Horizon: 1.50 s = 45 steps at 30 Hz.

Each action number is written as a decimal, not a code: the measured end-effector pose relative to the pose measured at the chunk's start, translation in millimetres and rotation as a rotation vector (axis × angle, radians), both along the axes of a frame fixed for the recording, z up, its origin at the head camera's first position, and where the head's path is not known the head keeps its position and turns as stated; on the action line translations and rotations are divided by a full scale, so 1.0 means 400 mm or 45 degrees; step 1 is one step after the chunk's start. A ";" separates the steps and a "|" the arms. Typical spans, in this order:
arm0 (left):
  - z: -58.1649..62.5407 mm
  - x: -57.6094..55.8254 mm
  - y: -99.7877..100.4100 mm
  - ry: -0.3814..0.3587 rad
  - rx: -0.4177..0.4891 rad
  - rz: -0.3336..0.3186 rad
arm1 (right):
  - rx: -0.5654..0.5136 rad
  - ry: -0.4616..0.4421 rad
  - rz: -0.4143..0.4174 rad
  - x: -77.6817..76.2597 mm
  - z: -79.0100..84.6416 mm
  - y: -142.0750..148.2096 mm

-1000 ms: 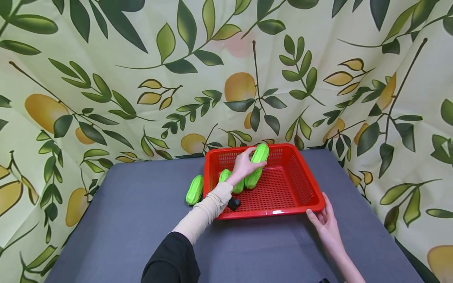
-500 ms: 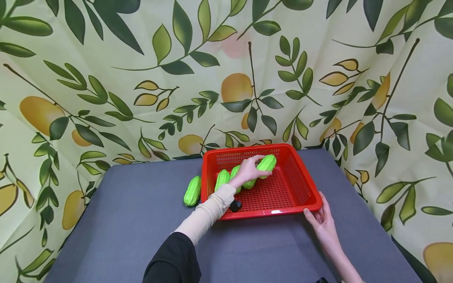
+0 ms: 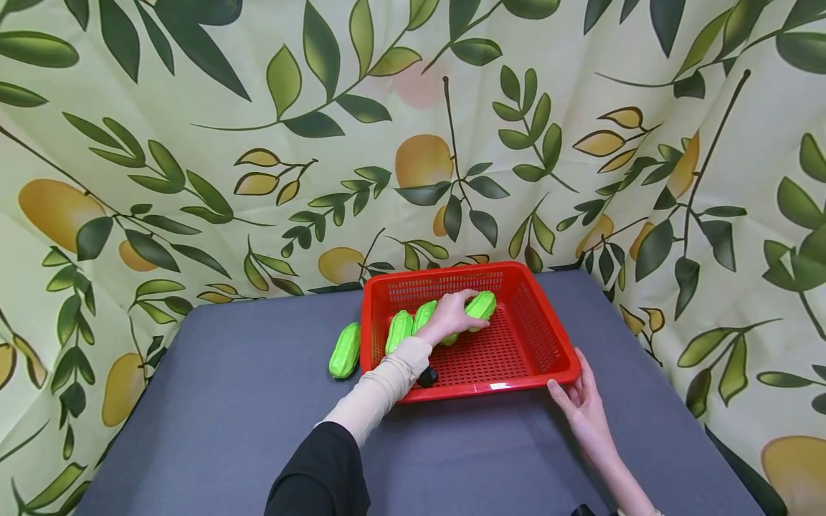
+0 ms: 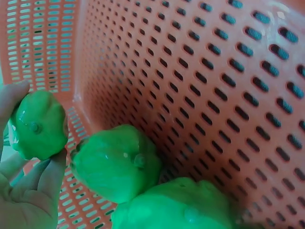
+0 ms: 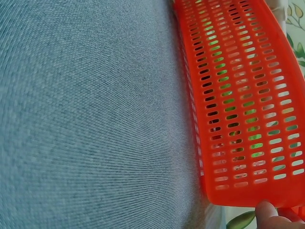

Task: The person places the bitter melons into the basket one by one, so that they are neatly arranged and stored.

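Observation:
In the head view my left hand [image 3: 452,315] reaches into the red plastic basket [image 3: 568,373] and holds a bright green ridged gourd [image 3: 481,307] between thumb and fingers. In the left wrist view the held gourd [image 4: 39,125] shows its knobbed end, tilted above the slotted basket floor. Two more gourds, a left one [image 3: 399,331] and one beside it [image 3: 423,314], lie in the basket's left part, partly behind my hand and wrist. My right hand [image 3: 586,412] grips the basket's near right corner, thumb at the rim [image 5: 266,213].
Another green gourd [image 3: 345,351] lies on the grey cloth-covered table [image 3: 258,401], just left of the basket. A curtain [image 3: 361,158] with a leaf and fruit print hangs behind and at both sides. A black device [image 3: 427,377] sits at my left wrist.
My left hand lowered the held gourd further into the basket, tilting it to the right. The right hand stays at the corner. The head view shifted slightly.

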<state>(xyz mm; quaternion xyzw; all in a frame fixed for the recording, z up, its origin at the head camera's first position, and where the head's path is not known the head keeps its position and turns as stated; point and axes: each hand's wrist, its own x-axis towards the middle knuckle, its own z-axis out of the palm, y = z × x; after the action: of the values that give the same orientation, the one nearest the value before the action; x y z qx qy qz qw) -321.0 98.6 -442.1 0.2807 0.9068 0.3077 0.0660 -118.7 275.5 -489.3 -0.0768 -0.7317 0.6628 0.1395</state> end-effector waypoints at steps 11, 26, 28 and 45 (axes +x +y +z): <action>-0.013 -0.007 0.025 0.101 -0.196 -0.093 | -0.018 0.032 0.000 0.002 -0.002 0.001; -0.017 0.006 0.054 0.365 -0.564 -0.172 | 0.001 0.008 -0.006 -0.003 0.000 0.003; -0.018 0.008 0.054 0.381 -0.578 -0.174 | -0.003 0.008 -0.007 -0.002 0.000 0.003; -0.001 -0.005 0.035 0.236 -0.271 -0.119 | -0.003 -0.009 -0.008 0.000 0.001 0.000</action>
<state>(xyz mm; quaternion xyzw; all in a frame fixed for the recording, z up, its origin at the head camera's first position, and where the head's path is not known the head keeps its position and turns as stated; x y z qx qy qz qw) -323.1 112.4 -442.4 0.3412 0.9224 0.1791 0.0259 -118.8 275.5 -488.7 -0.0815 -0.7312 0.6628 0.1391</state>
